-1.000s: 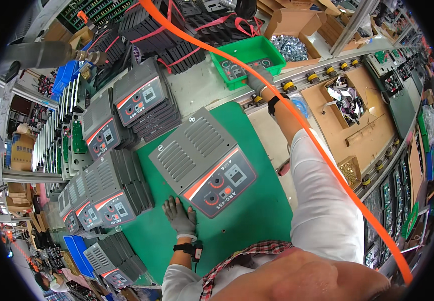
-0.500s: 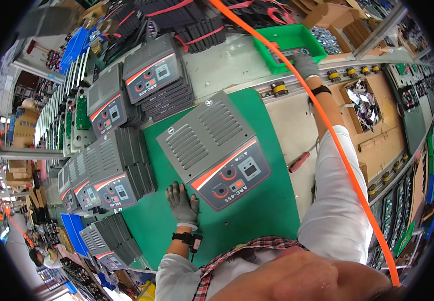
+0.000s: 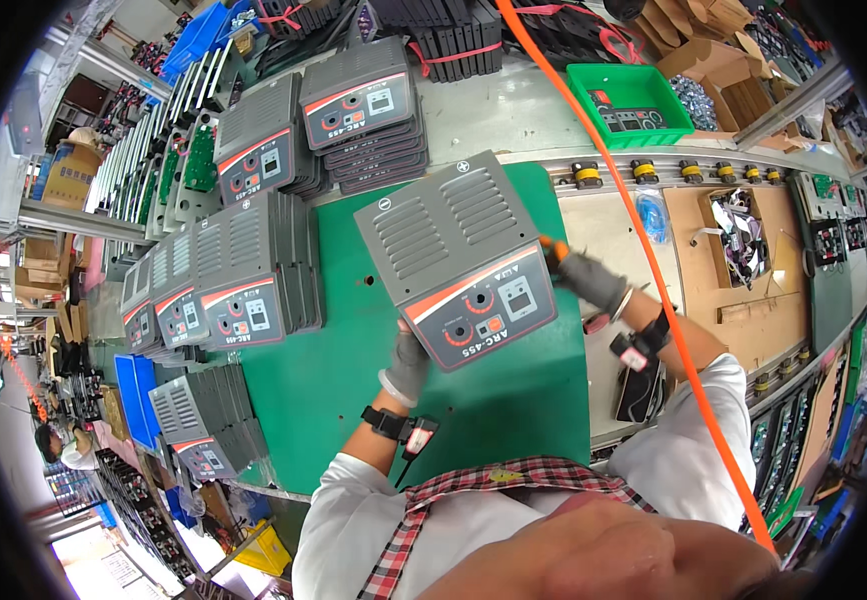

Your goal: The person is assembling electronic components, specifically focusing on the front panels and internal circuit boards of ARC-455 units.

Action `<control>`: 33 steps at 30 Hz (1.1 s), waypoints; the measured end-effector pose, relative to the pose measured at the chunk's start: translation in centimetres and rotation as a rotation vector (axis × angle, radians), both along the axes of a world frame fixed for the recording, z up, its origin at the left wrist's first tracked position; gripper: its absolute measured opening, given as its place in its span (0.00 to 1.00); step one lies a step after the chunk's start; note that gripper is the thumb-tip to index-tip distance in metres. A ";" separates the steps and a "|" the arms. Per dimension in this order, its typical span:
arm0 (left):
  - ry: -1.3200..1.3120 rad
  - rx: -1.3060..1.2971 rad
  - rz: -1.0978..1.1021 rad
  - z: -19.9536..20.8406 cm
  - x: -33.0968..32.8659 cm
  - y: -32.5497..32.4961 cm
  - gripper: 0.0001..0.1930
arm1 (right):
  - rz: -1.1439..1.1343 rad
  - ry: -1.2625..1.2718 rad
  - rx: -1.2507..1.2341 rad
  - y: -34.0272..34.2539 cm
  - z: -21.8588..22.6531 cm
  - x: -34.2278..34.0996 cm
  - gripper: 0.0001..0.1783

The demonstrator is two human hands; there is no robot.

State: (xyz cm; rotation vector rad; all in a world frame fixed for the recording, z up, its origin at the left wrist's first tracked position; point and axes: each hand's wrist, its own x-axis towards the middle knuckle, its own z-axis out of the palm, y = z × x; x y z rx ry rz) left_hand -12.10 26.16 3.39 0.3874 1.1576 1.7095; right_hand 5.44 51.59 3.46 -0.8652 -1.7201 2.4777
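At one o'clock, past the orange hose [image 3: 688, 360], the green plastic bin [image 3: 641, 79] has been vacated; at the grey slotted panel [image 3: 461, 262], right hand [image 3: 593, 283] and left hand [image 3: 409, 366] finger-grips are untellable.

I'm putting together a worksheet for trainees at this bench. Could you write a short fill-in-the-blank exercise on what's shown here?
1. The left hand and the right hand both wear gray ____.
2. The mat that shows around the large gray panel is coloured ____.
3. From the person's view, stacks of similar panels stand to the large panel's ____.
4. The long hose or cable crossing the view is coloured ____.

Missing words: gloves; green; left; orange.
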 end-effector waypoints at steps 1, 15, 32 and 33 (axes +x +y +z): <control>-0.025 0.027 -0.032 0.5 0.2 0.2 0.38 | 0.055 0.008 0.010 -1.1 -1.4 0.6 0.30; 0.350 0.004 -0.214 -1.6 -2.8 9.1 0.40 | -0.281 0.317 -0.429 1.5 -0.5 0.2 0.28; 0.912 -0.291 0.100 -0.9 -12.0 23.5 0.37 | -0.352 0.505 -0.405 15.9 -1.4 -12.5 0.27; 0.854 -0.286 0.156 -0.8 -11.9 23.7 0.40 | -0.377 0.479 -0.390 15.9 -0.9 -13.0 0.27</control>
